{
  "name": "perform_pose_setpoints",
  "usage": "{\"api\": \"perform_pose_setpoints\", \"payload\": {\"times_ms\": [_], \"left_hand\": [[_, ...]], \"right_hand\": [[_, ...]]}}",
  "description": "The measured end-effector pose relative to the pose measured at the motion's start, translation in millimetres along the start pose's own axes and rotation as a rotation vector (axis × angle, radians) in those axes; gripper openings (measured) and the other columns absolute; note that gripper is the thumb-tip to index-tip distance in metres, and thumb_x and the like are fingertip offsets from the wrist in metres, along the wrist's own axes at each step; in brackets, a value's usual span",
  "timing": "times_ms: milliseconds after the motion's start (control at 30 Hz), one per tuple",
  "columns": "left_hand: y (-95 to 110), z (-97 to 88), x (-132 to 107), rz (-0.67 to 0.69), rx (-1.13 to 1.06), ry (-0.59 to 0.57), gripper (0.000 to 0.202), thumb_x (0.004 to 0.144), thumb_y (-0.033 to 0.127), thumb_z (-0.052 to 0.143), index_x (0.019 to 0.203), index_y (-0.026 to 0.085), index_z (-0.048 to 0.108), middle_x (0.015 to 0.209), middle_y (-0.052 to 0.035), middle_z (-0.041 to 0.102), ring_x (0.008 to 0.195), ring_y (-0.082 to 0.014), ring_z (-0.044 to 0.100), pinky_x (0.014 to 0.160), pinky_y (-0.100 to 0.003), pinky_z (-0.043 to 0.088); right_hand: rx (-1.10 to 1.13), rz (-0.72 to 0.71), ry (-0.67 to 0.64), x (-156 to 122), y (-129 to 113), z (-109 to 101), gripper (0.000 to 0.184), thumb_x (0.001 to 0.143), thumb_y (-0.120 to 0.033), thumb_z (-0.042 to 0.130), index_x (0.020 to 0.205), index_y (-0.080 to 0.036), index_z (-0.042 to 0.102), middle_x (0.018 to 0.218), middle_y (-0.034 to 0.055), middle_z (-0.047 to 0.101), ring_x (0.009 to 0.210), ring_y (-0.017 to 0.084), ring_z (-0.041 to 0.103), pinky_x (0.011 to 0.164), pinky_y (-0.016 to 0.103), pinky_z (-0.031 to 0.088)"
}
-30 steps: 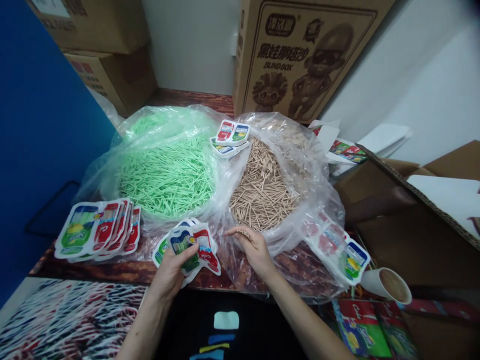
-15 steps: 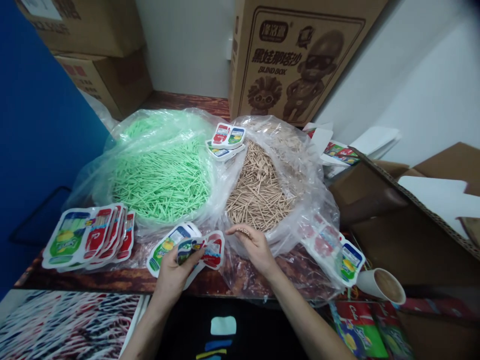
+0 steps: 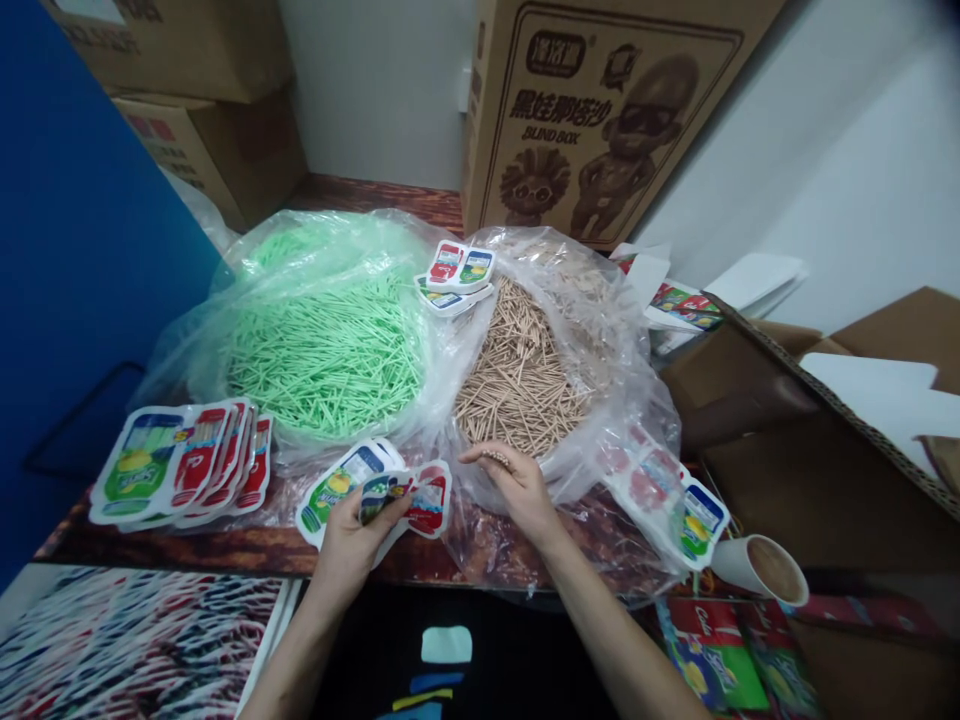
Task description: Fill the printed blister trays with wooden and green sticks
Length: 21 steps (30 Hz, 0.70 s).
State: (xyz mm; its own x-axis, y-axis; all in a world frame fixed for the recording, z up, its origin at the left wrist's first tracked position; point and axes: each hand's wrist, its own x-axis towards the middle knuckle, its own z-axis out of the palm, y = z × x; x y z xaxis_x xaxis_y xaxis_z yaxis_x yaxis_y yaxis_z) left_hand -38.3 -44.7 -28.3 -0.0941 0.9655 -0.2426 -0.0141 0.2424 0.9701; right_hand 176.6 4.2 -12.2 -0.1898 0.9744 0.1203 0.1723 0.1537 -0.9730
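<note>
My left hand (image 3: 352, 535) grips a printed pouch (image 3: 416, 497) with red and green panels, held above a small pile of the same pouches (image 3: 341, 483) at the table's front. My right hand (image 3: 516, 484) is closed in a pinch on a small bunch of tan wooden sticks, at the near rim of the clear bag of tan sticks (image 3: 521, 375). A second clear bag holds green sticks (image 3: 326, 345) to the left. The two hands are a short gap apart.
A fan of filled pouches (image 3: 184, 470) lies at front left, two more (image 3: 454, 272) sit between the bags, others (image 3: 667, 490) lean at the right. A paper cup (image 3: 761, 570) lies at right. Cardboard boxes (image 3: 600, 110) stand behind, an open carton (image 3: 825, 420) at right.
The left hand tilted its pouch flatter and shifted it slightly right toward the right hand. The right hand stays pinched on sticks at the bag's rim.
</note>
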Motion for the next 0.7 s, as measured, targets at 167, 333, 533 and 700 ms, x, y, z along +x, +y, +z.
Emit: {"api": "perform_pose_setpoints", "payload": {"times_ms": [167,333,533,700], "left_hand": [[10,5.1,-4,0.040,0.042,-0.041,0.018,0.069,0.033,0.073,0.078,0.018,0.073,0.082,-0.0037,0.073,0.079,-0.0208,0.066,0.077,-0.031,0.053],[21,19.5,-4,0.063,0.055,-0.105,0.017,0.070,0.034,0.073,0.072,0.017,0.072,0.073,-0.0028,0.070,0.073,-0.0207,0.064,0.071,-0.029,0.052],[14,25.5,1,0.058,0.099,-0.151,0.015,0.071,0.030,0.071,0.079,0.018,0.071,0.078,-0.0024,0.071,0.075,-0.0202,0.064,0.071,-0.028,0.051],[5,27.2,1,0.030,0.081,-0.172,0.015,0.074,0.030,0.069,0.083,0.018,0.070,0.081,-0.0025,0.071,0.075,-0.0193,0.063,0.071,-0.027,0.050]], "right_hand": [[0.006,-0.001,-0.020,1,1,2,0.018,0.089,-0.024,0.052,0.091,-0.020,0.070,0.091,0.0044,0.072,0.092,0.019,0.065,0.086,0.032,0.048],[-0.005,-0.001,-0.033,5,-4,2,0.019,0.089,-0.026,0.052,0.090,-0.021,0.070,0.091,0.0043,0.073,0.091,0.019,0.066,0.085,0.032,0.048],[-0.018,-0.013,-0.032,8,-9,-3,0.017,0.089,-0.025,0.053,0.090,-0.020,0.070,0.089,0.0037,0.072,0.089,0.018,0.066,0.083,0.030,0.048],[-0.014,-0.017,-0.030,9,-4,-5,0.017,0.089,-0.024,0.053,0.090,-0.020,0.070,0.090,0.0034,0.073,0.090,0.018,0.065,0.083,0.030,0.048]]}}
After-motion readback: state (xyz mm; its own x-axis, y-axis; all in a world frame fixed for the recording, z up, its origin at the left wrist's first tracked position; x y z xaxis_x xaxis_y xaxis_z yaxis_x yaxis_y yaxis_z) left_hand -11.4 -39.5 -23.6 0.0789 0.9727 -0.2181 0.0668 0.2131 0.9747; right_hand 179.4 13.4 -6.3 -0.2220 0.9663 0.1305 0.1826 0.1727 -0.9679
